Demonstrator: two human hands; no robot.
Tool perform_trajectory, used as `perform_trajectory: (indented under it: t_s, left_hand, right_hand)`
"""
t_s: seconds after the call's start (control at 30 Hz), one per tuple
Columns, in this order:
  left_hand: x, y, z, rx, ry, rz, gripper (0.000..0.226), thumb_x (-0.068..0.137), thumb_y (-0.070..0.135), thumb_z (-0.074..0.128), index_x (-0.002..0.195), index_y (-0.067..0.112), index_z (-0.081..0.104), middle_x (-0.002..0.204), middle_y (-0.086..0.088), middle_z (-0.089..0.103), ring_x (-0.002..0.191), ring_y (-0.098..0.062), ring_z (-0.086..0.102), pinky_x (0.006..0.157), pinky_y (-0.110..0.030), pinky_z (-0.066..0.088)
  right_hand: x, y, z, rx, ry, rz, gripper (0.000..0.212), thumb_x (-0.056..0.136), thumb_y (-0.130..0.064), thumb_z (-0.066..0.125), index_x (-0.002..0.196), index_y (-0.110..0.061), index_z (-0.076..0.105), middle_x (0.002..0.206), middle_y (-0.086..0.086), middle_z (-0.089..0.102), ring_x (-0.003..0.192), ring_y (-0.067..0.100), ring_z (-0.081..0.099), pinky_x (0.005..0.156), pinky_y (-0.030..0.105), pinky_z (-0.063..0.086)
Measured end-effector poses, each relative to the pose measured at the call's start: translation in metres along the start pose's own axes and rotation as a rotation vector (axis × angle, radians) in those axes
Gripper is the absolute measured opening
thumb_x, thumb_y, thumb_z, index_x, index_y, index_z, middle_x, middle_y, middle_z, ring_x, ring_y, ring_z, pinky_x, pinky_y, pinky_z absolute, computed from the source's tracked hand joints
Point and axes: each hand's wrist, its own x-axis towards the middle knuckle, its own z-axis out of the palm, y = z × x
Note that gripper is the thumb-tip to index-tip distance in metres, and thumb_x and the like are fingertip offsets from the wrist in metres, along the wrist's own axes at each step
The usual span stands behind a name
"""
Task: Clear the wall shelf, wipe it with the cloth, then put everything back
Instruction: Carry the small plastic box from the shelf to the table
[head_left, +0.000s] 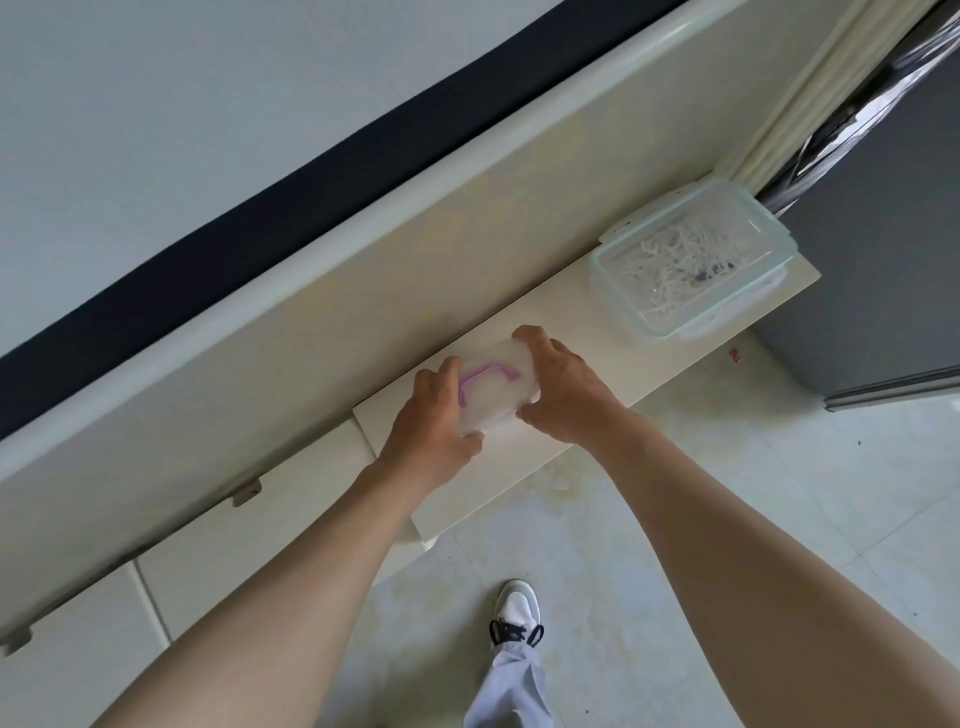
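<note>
A cream wall shelf (613, 358) runs diagonally across the middle of the head view. Near its left end sits a small translucent box with a purple handle (491, 387) on its lid. My left hand (434, 421) grips the box's left end, and my right hand (563, 392) grips its right end, fingers curled over the far edge. A clear clip-lid container (693, 260) filled with small white items stands at the shelf's right end, against the corner. No cloth is in view.
The cream wall panel (322, 291) rises behind the shelf. A grey cabinet (883, 249) stands to the right. Below lie a pale tiled floor (675, 519) and my white shoe (517, 610).
</note>
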Motion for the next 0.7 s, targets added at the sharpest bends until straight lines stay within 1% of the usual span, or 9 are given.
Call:
perform_trajectory:
  t_s: [0.1, 0.3, 0.4, 0.47, 0.63, 0.7]
  left_hand:
    - [-0.008, -0.002, -0.004, 0.029, -0.004, 0.015, 0.067, 0.079, 0.022, 0.073, 0.133, 0.023, 0.033, 0.116, -0.004, 0.04, 0.091, -0.032, 0.058, 0.079, -0.042, 0.054]
    - [-0.043, 0.0, -0.032, 0.051, 0.005, 0.041, 0.064, 0.078, 0.022, 0.071, 0.131, 0.023, 0.035, 0.114, -0.002, 0.04, 0.09, -0.03, 0.058, 0.07, -0.033, 0.045]
    - [-0.069, 0.001, -0.056, 0.088, 0.014, 0.058, 0.065, 0.076, 0.024, 0.072, 0.129, 0.024, 0.036, 0.111, 0.0, 0.04, 0.088, -0.029, 0.057, 0.073, -0.035, 0.05]
    - [-0.089, 0.0, -0.073, 0.101, 0.014, 0.076, 0.065, 0.075, 0.025, 0.073, 0.129, 0.024, 0.036, 0.11, 0.001, 0.04, 0.089, -0.029, 0.057, 0.074, -0.035, 0.05]
    - [-0.147, -0.015, -0.113, 0.108, 0.024, 0.119, 0.073, 0.076, 0.031, 0.074, 0.136, 0.028, 0.033, 0.114, 0.001, 0.041, 0.09, -0.026, 0.056, 0.075, -0.031, 0.048]
    - [-0.174, -0.025, -0.128, 0.113, 0.043, 0.139, 0.072, 0.075, 0.032, 0.074, 0.135, 0.028, 0.034, 0.115, 0.001, 0.043, 0.091, -0.026, 0.057, 0.074, -0.03, 0.046]
  right_hand:
    - [-0.01, -0.002, 0.0, 0.017, 0.002, -0.008, 0.076, 0.077, -0.012, 0.074, 0.138, -0.031, 0.031, 0.117, 0.004, 0.053, 0.098, 0.028, 0.056, 0.069, 0.029, 0.043]
    - [-0.043, -0.03, -0.006, 0.014, 0.024, -0.027, 0.077, 0.076, -0.016, 0.077, 0.138, -0.029, 0.032, 0.118, 0.004, 0.055, 0.097, 0.025, 0.054, 0.071, 0.026, 0.038]
    - [-0.066, -0.057, -0.014, -0.012, 0.011, -0.037, 0.089, 0.076, -0.017, 0.077, 0.146, -0.033, 0.026, 0.12, 0.005, 0.053, 0.101, 0.025, 0.055, 0.074, 0.027, 0.041]
    - [-0.083, -0.077, -0.019, -0.044, -0.018, -0.047, 0.095, 0.076, -0.018, 0.077, 0.15, -0.038, 0.021, 0.119, 0.004, 0.05, 0.102, 0.026, 0.056, 0.075, 0.028, 0.043]
    - [-0.129, -0.133, -0.021, -0.103, -0.043, -0.08, 0.079, 0.074, -0.017, 0.075, 0.137, -0.033, 0.031, 0.111, 0.005, 0.047, 0.095, 0.029, 0.06, 0.069, 0.031, 0.048]
    - [-0.151, -0.159, -0.017, -0.133, -0.046, -0.099, 0.078, 0.074, -0.016, 0.076, 0.137, -0.03, 0.031, 0.109, 0.005, 0.046, 0.094, 0.03, 0.059, 0.07, 0.03, 0.046]
